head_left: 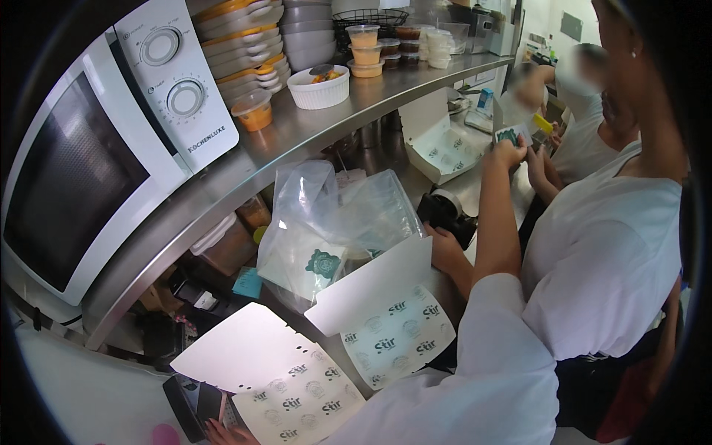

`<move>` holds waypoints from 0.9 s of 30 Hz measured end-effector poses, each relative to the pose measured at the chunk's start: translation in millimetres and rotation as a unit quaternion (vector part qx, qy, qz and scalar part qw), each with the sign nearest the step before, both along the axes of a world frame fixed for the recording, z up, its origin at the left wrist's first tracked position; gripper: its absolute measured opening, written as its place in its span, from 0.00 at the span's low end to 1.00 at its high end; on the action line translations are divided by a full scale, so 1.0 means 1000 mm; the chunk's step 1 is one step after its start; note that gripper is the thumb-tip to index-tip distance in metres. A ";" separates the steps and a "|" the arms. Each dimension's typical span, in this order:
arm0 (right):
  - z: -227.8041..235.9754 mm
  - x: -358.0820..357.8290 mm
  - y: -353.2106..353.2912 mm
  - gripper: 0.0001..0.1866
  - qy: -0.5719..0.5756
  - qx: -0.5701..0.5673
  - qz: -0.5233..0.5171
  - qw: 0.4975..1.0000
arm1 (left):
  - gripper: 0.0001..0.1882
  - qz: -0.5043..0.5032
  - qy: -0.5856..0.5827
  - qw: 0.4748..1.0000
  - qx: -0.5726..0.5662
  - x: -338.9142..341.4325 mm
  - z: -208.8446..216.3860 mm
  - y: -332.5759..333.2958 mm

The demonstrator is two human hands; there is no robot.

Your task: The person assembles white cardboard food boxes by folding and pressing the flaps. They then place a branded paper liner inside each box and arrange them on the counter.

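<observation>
My left hand (228, 432) is cut off by the lower edge. Its visible fingers are stretched out beside a black device (191, 404) and the printed inside of an open white cardboard box (289, 404). Out ahead reaches my right arm, and my right hand (510, 152) is closed on a small white card with a green print (510, 136). A co-worker's hand (543, 169) is close behind that card. A second open box (397, 337) lies nearer the middle, beside a clear plastic bag (337, 208) containing green-printed white packaging.
A metal shelf (259, 174) carries a microwave (111, 148), stacked bowls (311, 33) and sauce cups (365, 52). Another open box (441, 144) is farther back. A co-worker's hand (445, 256) holds a black object (443, 213). Co-workers in white shirts (608, 252) stand close on the right.
</observation>
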State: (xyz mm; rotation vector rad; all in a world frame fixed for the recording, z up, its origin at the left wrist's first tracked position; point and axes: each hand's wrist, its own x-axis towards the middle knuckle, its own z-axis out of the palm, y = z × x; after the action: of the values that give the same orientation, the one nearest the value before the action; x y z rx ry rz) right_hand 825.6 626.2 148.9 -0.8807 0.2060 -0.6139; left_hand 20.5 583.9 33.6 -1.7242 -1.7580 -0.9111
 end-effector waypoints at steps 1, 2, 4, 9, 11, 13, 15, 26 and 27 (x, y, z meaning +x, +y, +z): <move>-0.020 0.014 -0.005 0.22 0.017 -0.100 -0.051 0.994 | 0.28 0.001 -0.005 1.000 0.001 0.001 0.000 -0.001; -0.037 0.028 -0.009 0.21 0.055 -0.203 -0.101 0.972 | 0.28 0.003 -0.011 1.000 0.002 0.002 0.000 -0.002; -0.074 0.043 -0.020 0.17 0.139 -0.248 -0.051 0.957 | 0.28 0.005 -0.018 1.000 0.002 0.005 0.002 -0.003; -0.135 0.053 -0.042 0.13 0.195 -0.323 0.082 0.922 | 0.26 0.010 -0.022 1.000 0.006 0.011 0.005 -0.005; -0.148 0.053 -0.049 0.13 0.232 -0.353 0.137 0.896 | 0.26 0.012 -0.016 1.000 -0.002 0.011 0.004 -0.006; -0.158 0.053 -0.056 0.15 0.245 -0.425 0.174 0.854 | 0.26 0.017 -0.024 1.000 -0.003 0.010 0.003 -0.006; -0.165 0.053 -0.062 0.17 0.238 -0.523 0.173 0.800 | 0.27 0.019 -0.025 1.000 -0.001 0.008 0.000 -0.006; -0.190 0.052 -0.063 0.24 0.188 -0.317 0.296 0.881 | 0.28 0.020 -0.027 0.999 0.009 0.001 -0.009 -0.003; -0.189 0.049 -0.063 0.24 0.203 -0.291 0.294 0.888 | 0.28 0.021 -0.024 0.999 0.006 0.001 -0.008 -0.003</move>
State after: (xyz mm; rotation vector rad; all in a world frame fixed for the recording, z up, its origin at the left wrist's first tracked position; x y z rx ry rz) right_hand 874.7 562.8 -40.3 -1.5760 0.1161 0.1071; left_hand 21.4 581.1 25.5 -1.6631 -1.8095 -0.9513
